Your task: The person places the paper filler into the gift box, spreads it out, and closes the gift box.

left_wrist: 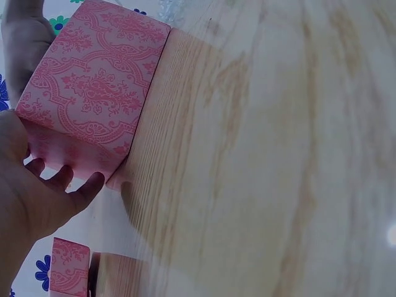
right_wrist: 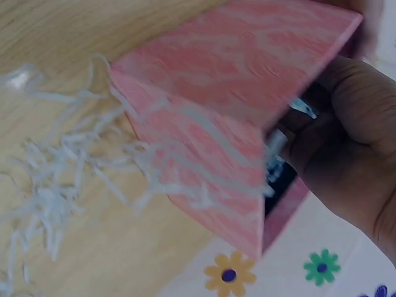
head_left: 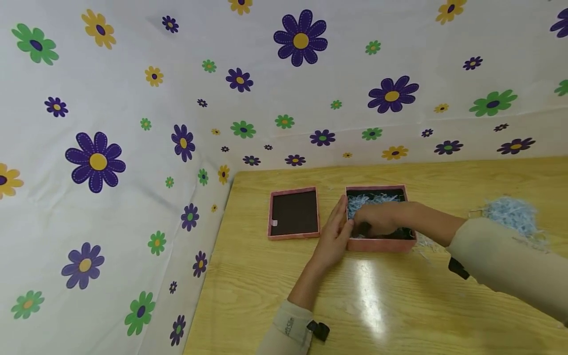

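Observation:
A pink patterned box (head_left: 381,245) with a dark inside stands without its lid on the wooden table. Light blue shredded paper (head_left: 370,199) lies in it. My left hand (head_left: 334,234) rests along the box's left wall, thumb by the rim near the front corner; in the left wrist view its fingers (left_wrist: 86,189) touch the outer wall. My right hand (head_left: 379,218) reaches down into the box among the shreds. Its fingertips are hidden by the hand and the walls; I cannot tell whether they grip anything. Some pale strips (right_wrist: 204,182) overlap the box's outside in the right wrist view.
The pink-edged lid (head_left: 295,213), dark inside up with a small white tab, lies left of the box. A heap of blue shredded paper (head_left: 512,214) sits to the right, with loose strips (head_left: 428,242) near the box. A flower-printed sheet (head_left: 266,98) hangs behind and at left.

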The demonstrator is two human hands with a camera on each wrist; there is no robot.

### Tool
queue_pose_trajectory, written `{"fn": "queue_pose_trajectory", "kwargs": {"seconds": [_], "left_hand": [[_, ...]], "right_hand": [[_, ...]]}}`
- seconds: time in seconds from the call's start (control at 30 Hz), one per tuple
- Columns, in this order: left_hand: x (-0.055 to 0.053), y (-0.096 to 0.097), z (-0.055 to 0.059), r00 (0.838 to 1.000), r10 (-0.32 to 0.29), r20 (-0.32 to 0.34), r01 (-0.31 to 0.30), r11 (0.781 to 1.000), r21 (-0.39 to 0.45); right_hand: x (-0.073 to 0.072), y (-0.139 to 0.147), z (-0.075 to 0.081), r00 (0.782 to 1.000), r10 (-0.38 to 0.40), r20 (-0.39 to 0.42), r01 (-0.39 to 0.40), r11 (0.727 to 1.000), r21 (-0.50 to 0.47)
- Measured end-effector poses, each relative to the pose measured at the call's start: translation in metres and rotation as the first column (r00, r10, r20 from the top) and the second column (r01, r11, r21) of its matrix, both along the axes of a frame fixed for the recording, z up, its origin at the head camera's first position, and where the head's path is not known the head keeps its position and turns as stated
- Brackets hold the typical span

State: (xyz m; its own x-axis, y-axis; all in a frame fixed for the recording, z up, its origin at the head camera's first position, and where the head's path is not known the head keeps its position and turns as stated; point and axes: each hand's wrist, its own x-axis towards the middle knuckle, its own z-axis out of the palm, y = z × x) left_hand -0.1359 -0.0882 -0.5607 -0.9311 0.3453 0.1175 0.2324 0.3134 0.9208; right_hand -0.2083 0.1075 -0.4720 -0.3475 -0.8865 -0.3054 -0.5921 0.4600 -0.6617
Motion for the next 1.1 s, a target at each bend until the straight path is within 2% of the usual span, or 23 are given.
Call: {"fn": "queue_pose_trajectory", "kwargs": {"seconds": [0.1, 0.23, 0.33, 0.47, 0.6, 0.67, 0.77, 0.97, 1.1], "left_hand": [[0.002, 0.001, 0.000, 1.000, -0.002, 0.007, 0.002, 1.000, -0.006], [0.002, 0.002, 0.000, 1.000, 0.004, -0.002, -0.004, 1.000, -0.020], [0.001, 0.003, 0.000, 1.000, 0.007, -0.009, -0.007, 1.000, -0.022], [0.000, 0.003, 0.000, 1.000, 0.001, -0.006, -0.001, 1.000, -0.017], [0.001, 0.001, 0.001, 1.000, 0.002, 0.001, -0.002, 1.000, -0.013], [0.001, -0.002, 0.001, 1.000, 0.016, 0.002, -0.016, 1.000, -0.014], [0.003, -0.005, 0.002, 1.000, 0.031, 0.000, -0.031, 0.999, -0.021], [0.002, -0.002, 0.001, 1.000, 0.011, -0.002, -0.011, 1.000, -0.003], [0.002, 0.002, 0.000, 1.000, 0.004, -0.001, -0.004, 1.000, 0.005]], "right_hand": [[0.000, 0.012, 0.019, 0.999, -0.033, -0.034, 0.032, 0.999, -0.033], [0.001, 0.039, 0.052, 0.980, -0.121, -0.156, 0.106, 0.989, -0.105], [0.000, 0.071, 0.071, 0.950, -0.212, -0.227, 0.189, 0.975, -0.119], [-0.001, 0.120, 0.077, 0.890, -0.316, -0.330, 0.303, 0.949, -0.091], [0.003, 0.166, 0.070, 0.826, -0.369, -0.427, 0.398, 0.917, -0.022], [0.005, 0.185, 0.064, 0.800, -0.388, -0.457, 0.439, 0.898, 0.007], [0.006, 0.212, 0.051, 0.776, -0.398, -0.490, 0.481, 0.875, 0.050], [0.016, 0.264, 0.025, 0.786, -0.445, -0.430, 0.545, 0.826, 0.142], [0.024, 0.285, 0.006, 0.790, -0.486, -0.375, 0.570, 0.807, 0.155]]}}
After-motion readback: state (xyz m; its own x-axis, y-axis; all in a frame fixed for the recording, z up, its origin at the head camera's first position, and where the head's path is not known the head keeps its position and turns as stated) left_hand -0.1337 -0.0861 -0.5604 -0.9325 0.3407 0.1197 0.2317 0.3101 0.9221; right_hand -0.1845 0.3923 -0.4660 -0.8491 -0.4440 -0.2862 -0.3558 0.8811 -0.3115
